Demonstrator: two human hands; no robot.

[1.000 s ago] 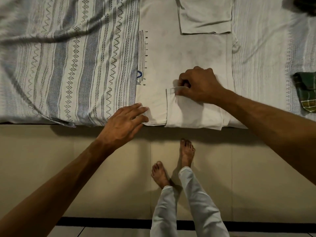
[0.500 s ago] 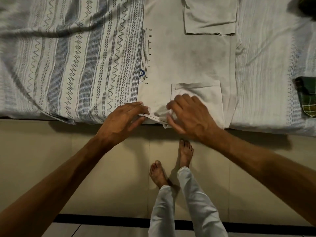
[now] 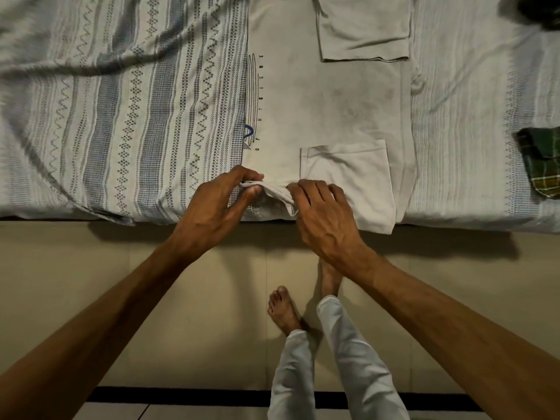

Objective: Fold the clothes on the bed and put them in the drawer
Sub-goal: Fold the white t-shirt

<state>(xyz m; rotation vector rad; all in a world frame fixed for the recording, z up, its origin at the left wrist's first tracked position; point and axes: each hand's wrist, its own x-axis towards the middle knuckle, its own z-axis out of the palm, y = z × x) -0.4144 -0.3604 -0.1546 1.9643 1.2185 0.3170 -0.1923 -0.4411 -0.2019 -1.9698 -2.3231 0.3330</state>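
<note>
Left hand [image 3: 216, 204]: fingers and thumb curled, pinching cloth at the fingertips.
Right hand [image 3: 322, 216]: knuckles up, fingers bent, gripping cloth.
Forearms: both bare, stretched forward.
Feet: bare.

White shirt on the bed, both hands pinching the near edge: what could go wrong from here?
1. The sleeve flap folded in beside the right hand lies loose; lifting the white shirt may flip it open.
2. The left hand grips only a small bunch of hem, so the fold may come out skewed.
3. The near edge overhangs the bed; released, it may slide toward the floor.
</note>
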